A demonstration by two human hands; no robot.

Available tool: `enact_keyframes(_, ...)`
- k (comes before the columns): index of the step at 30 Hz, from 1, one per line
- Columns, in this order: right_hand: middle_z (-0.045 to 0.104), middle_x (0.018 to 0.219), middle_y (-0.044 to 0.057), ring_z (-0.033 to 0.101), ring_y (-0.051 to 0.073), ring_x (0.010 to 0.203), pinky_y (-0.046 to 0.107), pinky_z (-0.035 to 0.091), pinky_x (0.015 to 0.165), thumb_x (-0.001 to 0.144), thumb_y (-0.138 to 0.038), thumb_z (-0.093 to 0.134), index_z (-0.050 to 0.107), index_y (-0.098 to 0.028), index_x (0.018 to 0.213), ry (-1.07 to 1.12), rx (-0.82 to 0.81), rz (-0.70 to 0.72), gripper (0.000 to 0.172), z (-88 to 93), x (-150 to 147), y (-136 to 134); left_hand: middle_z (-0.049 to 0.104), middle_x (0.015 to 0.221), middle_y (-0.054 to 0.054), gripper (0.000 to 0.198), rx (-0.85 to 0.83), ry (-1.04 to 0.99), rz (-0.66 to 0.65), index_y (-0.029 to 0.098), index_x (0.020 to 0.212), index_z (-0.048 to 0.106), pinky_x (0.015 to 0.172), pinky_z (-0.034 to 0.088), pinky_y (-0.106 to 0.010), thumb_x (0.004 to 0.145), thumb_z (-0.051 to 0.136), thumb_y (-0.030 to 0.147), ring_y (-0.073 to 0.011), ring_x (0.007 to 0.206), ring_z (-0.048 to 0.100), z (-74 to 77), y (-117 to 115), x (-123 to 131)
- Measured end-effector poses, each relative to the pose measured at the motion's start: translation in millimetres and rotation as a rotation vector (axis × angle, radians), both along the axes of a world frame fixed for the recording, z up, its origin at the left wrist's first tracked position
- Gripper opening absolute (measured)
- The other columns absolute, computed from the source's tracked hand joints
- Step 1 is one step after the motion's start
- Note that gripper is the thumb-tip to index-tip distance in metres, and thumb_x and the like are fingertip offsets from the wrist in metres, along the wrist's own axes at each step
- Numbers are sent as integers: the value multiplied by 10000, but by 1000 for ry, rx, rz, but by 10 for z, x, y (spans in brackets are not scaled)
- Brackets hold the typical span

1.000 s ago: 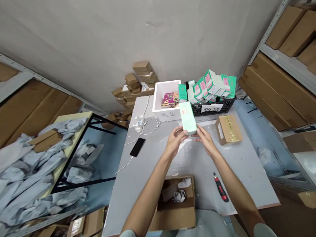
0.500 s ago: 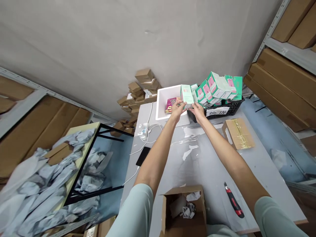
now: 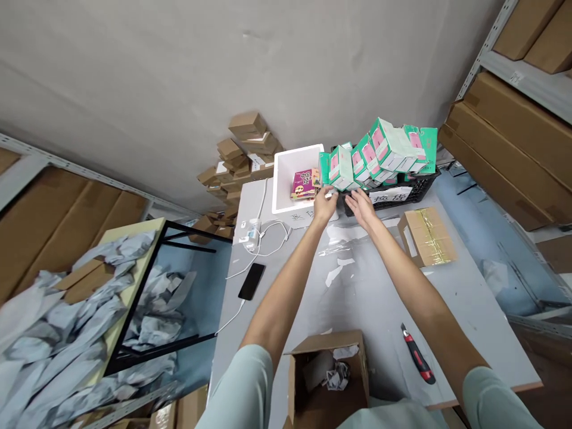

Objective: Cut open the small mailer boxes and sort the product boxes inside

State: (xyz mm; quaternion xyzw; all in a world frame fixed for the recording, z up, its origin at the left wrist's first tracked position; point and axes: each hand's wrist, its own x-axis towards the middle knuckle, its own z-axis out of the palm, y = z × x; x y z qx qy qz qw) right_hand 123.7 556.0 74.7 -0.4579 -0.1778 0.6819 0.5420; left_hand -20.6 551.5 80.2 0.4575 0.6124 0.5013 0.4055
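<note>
Had R hand [image 3: 361, 208] w/ fingers [image 3: 353, 200] loose & apart, gripping nothing, just in front of the black crate [image 3: 420, 188]. Had L hand [image 3: 325, 207] half open, fingers bent, w/ nothing seen in its grip, by the R edge of the white tub [image 3: 286, 179]; couldn't tell touching from just beside. Saw the green box [image 3: 341, 170] just past the fingers, tipped a bit, at the L end of the crate; couldn't tell inside it or up against it. Saw more green & pink boxes [image 3: 383, 149] piled up in the crate, & a white sign [image 3: 391, 195] on its front. In the tub, saw a purple pack [image 3: 302, 185]. On the gray worktop [image 3: 370, 298], off L, saw a black phone [image 3: 251, 281] & white cords; off R, a shut brown box [image 3: 429, 235] w/ shiny tape. Nearer the body, saw a red-&-black knife [image 3: 417, 356] lying flat & an open carton [image 3: 326, 396] w/ crumpled paper [image 3: 338, 376] inside. Farther out, saw gray bags [image 3: 80, 322] heaped L & small brown boxes [image 3: 243, 149] stacked nr the wall.
</note>
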Motion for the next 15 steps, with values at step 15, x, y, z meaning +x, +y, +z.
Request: enact_keyframes(15,698,1591,111,666,363,1507,577,568,1270,809,-703,893,772,-330,1378,-382,-571,467,691,-796,1714,-4934,794,1372,-192,610,-694,2,445,190,1180,749,1201,567,-505,889,726,726,-339,1322,735,-776,-5006,-1052)
